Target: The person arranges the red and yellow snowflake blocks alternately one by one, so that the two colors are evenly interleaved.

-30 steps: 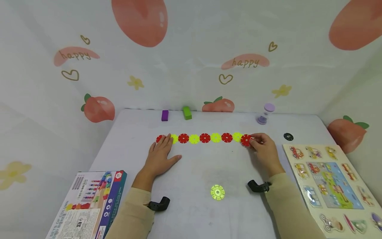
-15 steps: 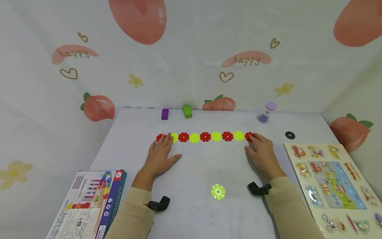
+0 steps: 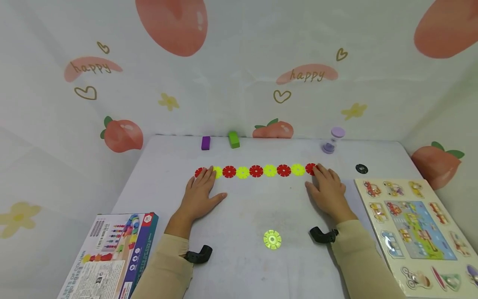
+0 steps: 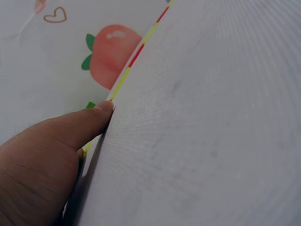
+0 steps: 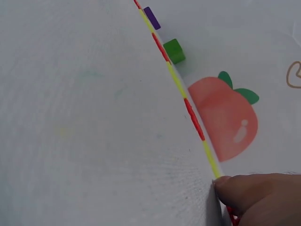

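Observation:
A row of red and yellow notched plastic discs (image 3: 256,171) lies across the table, colours alternating. My left hand (image 3: 200,197) rests flat at the row's left end, its fingers partly covering a red disc (image 3: 198,171) and a yellow disc (image 3: 218,172). At the other end, the extended fingertips of my right hand (image 3: 328,193) touch the last red disc (image 3: 310,168) and hide its right edge. Edge-on, the row shows as a thin strip beyond the left thumb (image 4: 89,123) and the right thumb (image 5: 244,188) in the wrist views. One loose yellow disc (image 3: 272,239) lies nearer me.
A purple block (image 3: 206,143), a green block (image 3: 234,140) and a small hourglass (image 3: 332,141) stand along the back. A black disc (image 3: 361,168) lies at right, behind a picture puzzle board (image 3: 367,224). A printed box (image 3: 112,257) sits at front left.
My right hand has let go of its pinch on the end red disc and now lays its fingers on it. That disc has shifted slightly right and away. The left hand has stayed put.

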### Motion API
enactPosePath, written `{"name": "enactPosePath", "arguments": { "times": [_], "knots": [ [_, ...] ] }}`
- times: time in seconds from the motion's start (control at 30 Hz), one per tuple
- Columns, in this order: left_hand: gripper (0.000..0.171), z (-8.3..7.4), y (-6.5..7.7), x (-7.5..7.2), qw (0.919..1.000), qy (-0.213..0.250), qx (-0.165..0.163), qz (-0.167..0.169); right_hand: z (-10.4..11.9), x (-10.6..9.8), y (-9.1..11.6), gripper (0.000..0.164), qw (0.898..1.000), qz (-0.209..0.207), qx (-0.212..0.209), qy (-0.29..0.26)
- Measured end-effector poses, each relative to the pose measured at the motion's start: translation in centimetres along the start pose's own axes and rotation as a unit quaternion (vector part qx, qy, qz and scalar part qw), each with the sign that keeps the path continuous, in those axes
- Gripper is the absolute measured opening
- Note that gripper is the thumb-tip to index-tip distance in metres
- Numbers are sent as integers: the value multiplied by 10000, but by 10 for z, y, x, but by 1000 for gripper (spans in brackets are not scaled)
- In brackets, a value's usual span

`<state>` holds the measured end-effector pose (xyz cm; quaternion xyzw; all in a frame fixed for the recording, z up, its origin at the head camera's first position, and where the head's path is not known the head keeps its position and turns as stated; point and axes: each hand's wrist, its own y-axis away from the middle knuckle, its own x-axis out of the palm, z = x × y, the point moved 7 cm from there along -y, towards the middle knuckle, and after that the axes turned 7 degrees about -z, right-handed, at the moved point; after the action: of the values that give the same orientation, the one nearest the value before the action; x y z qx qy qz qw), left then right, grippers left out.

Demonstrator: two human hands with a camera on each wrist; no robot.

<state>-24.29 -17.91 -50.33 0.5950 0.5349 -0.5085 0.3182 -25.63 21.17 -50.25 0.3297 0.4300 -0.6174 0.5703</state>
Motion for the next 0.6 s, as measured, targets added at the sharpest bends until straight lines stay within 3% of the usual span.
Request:
{"name": "enactPosePath", "arguments": {
  "times": [0.43, 0.6],
  "knots": [
    [90, -1, 0, -2, 10000, -13, -7, 20, 0, 2, 1, 72, 9999, 146, -7, 45],
    [89, -1, 0, -2, 10000, 28, -3, 30, 5, -4, 3, 71, 9986, -57, -13, -531]
  ]
}}
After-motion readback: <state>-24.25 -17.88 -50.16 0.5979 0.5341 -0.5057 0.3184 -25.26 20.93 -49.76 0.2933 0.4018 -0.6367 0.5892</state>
